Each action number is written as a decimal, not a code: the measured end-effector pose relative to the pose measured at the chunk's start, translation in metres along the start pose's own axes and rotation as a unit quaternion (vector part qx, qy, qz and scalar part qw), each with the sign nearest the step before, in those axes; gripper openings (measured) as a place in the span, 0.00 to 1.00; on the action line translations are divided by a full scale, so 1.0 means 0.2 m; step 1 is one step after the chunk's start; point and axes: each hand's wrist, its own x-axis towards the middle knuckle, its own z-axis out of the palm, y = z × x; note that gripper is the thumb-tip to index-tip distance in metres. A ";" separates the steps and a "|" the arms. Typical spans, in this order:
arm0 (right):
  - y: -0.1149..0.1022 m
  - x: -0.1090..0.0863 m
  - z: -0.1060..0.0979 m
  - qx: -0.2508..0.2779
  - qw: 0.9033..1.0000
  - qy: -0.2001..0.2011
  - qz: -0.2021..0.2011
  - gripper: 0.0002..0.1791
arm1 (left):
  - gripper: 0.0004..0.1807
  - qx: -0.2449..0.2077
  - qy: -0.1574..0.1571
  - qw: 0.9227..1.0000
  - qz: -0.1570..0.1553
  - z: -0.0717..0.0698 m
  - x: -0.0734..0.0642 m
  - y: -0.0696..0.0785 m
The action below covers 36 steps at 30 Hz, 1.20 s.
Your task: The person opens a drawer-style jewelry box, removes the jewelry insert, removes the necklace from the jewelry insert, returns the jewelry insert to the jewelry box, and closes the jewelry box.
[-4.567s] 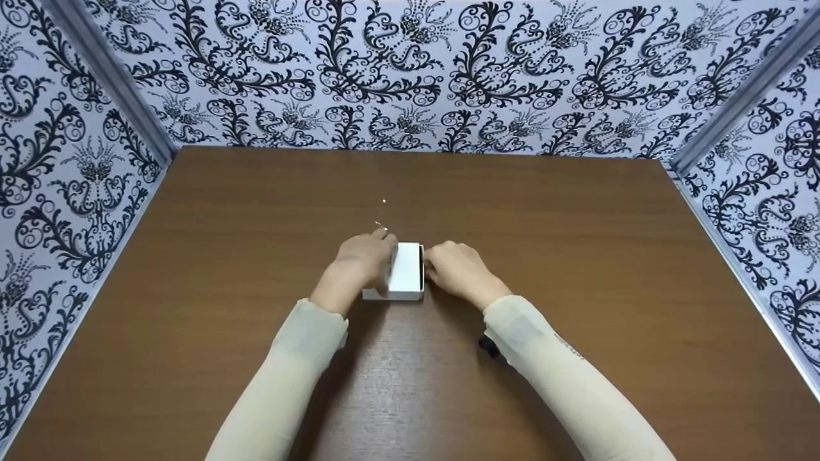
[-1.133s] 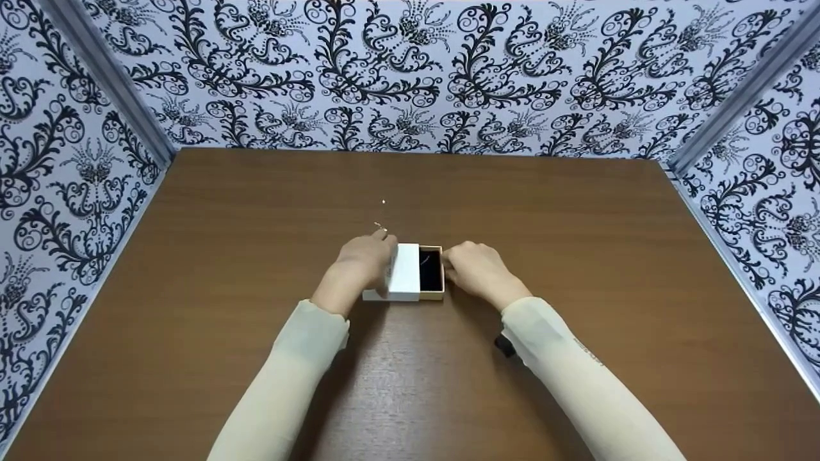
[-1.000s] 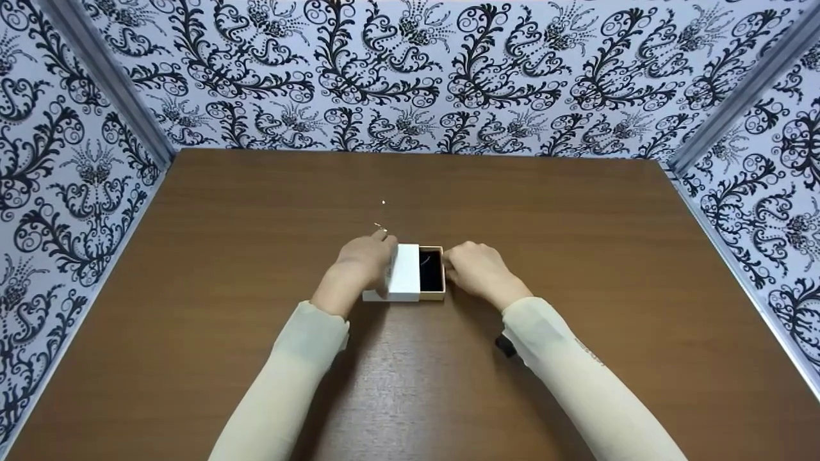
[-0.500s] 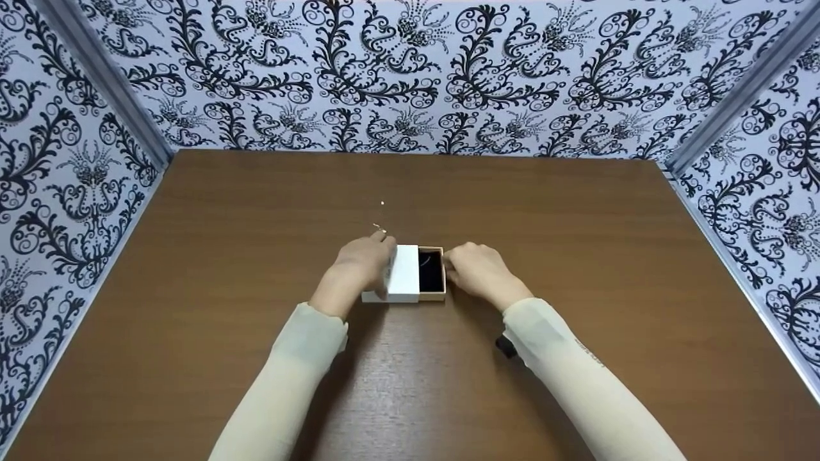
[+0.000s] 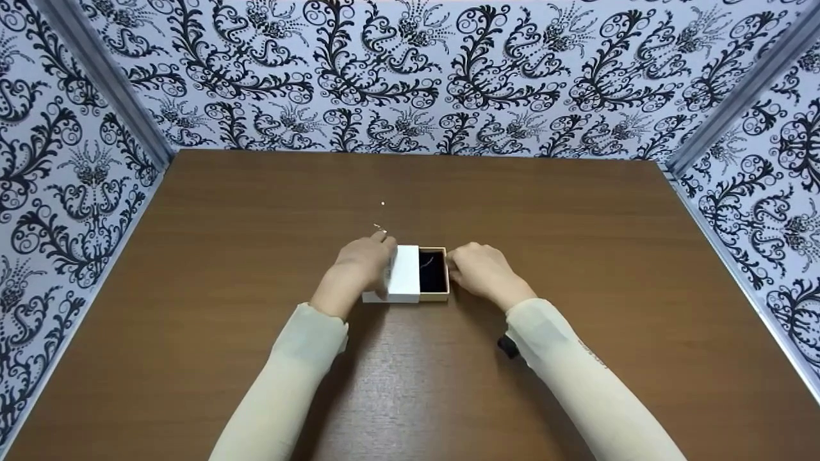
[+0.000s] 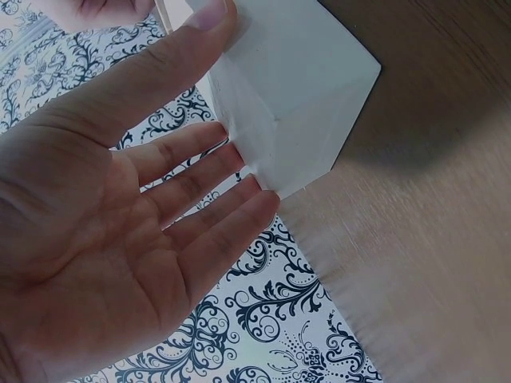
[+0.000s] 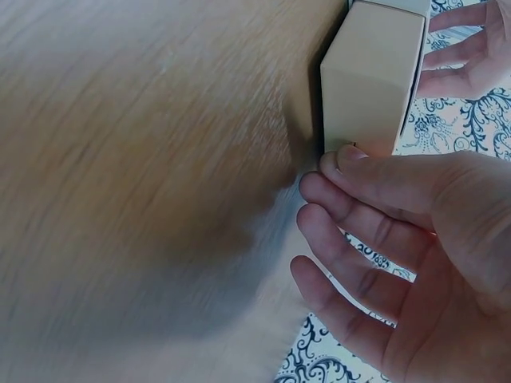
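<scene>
A small white box sleeve [image 5: 405,272] lies on the brown table, with a tan-edged drawer [image 5: 434,296] partly out of its right end. Black lining [image 5: 432,278] fills the drawer, and a thin pale curved line shows on it. My left hand [image 5: 364,259] spans the sleeve and holds it, thumb on the near side and fingertips on the far side in the left wrist view. At the drawer's right end, my right hand [image 5: 483,269] pinches its edge with thumb and forefinger; the other fingers are loosely bent in the right wrist view [image 7: 399,255].
Just beyond my left fingers lies a tiny shiny piece [image 5: 380,227], too small to identify, with a small bright dot [image 5: 383,203] farther back. Patterned walls [image 5: 410,77] stand behind and on both sides of the table [image 5: 544,211].
The drawer, nearly all inside the sleeve at first, has slid out to the right with my right hand, slightly farther in the last half second. My left hand and the sleeve stay in place.
</scene>
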 end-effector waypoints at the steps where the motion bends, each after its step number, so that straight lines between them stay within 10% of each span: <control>1: 0.00 0.00 0.00 0.001 1.000 -0.002 0.001 0.12 | 0.43 0.000 0.000 1.000 0.000 0.00 0.00 0.00; 36: 0.05 -0.02 -0.01 0.011 1.000 0.000 0.005 0.16 | 0.42 -0.013 0.008 1.000 0.002 0.01 0.00 0.00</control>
